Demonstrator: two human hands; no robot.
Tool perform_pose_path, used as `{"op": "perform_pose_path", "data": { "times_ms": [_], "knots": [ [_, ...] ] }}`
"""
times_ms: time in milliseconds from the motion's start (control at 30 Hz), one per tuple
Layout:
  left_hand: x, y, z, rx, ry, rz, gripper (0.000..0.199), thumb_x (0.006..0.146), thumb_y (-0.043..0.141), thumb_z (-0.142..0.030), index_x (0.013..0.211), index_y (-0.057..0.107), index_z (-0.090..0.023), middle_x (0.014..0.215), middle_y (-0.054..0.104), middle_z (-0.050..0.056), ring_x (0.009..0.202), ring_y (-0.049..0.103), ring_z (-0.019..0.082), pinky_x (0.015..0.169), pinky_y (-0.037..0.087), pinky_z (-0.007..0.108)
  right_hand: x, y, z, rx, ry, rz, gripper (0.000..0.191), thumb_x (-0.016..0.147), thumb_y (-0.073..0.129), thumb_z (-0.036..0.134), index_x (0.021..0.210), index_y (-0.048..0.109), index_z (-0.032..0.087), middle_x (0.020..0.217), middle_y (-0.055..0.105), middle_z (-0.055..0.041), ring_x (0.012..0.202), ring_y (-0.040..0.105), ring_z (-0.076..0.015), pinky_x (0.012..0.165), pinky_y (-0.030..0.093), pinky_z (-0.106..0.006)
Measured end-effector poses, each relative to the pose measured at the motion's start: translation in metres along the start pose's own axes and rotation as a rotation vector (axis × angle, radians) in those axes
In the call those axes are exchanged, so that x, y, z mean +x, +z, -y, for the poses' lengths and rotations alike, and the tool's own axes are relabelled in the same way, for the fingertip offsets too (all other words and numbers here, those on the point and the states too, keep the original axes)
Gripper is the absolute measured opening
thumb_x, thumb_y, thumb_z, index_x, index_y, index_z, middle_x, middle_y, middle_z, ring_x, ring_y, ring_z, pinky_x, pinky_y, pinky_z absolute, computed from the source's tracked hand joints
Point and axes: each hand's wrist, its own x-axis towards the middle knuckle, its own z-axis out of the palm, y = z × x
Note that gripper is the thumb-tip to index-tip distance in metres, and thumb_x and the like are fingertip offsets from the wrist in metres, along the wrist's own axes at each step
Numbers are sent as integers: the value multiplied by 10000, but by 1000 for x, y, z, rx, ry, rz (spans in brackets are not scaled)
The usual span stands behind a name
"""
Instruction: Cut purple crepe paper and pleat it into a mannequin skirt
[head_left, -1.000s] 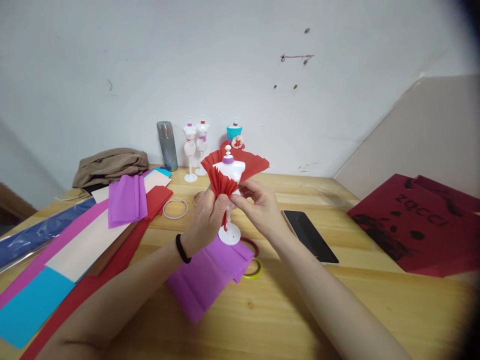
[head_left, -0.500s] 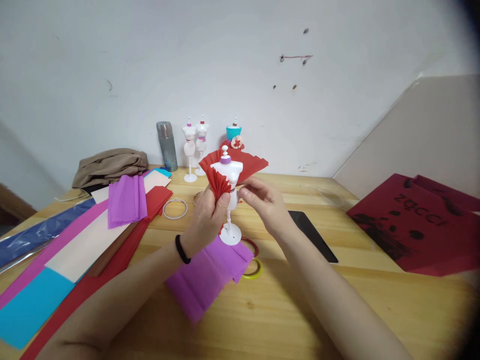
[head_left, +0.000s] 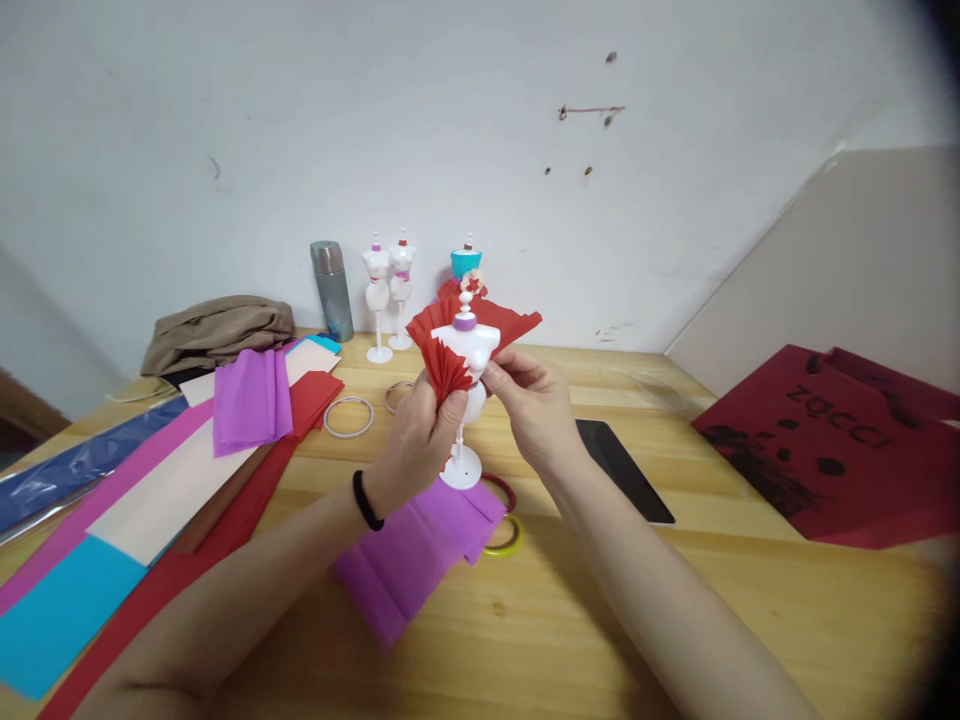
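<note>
A small white mannequin [head_left: 471,345] with a purple neck band stands before me, tilted slightly to the right, its round base partly over a purple crepe paper sheet [head_left: 409,560]. Pleated red crepe paper [head_left: 448,370] fans out around the mannequin's back and left side. My left hand [head_left: 416,435] is closed, pinching the gathered red crepe paper at the mannequin's waist. On the other side, my right hand [head_left: 529,405] has thumb and fingers pressed together at the waist by the red paper's edge; what lies between the fingertips is hidden.
At left lie stacked coloured papers [head_left: 172,500] and folded purple paper [head_left: 251,405]. White mannequins [head_left: 377,295], a dressed mannequin [head_left: 466,262] and a thermos [head_left: 331,290] stand along the wall. Tape rings [head_left: 349,417], a black tablet [head_left: 626,470] and a red bag [head_left: 832,450] are also on the table.
The mannequin's top has tipped to the right. Both hands and the red paper have shifted slightly with it, the right fingers staying at the waist.
</note>
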Motion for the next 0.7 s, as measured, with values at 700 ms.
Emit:
{"op": "perform_pose_path", "data": {
  "times_ms": [700],
  "knots": [
    [-2,1,0,64,78,32,353,986,370,-370,1270,500,-205,1261,606,143,1188,582,270,1014,489,460,-1,3,3,-10,-63,-80,169,675,787,324,694,658,217,666,644,22,617,554,-129,618,474,-289]
  ]
}}
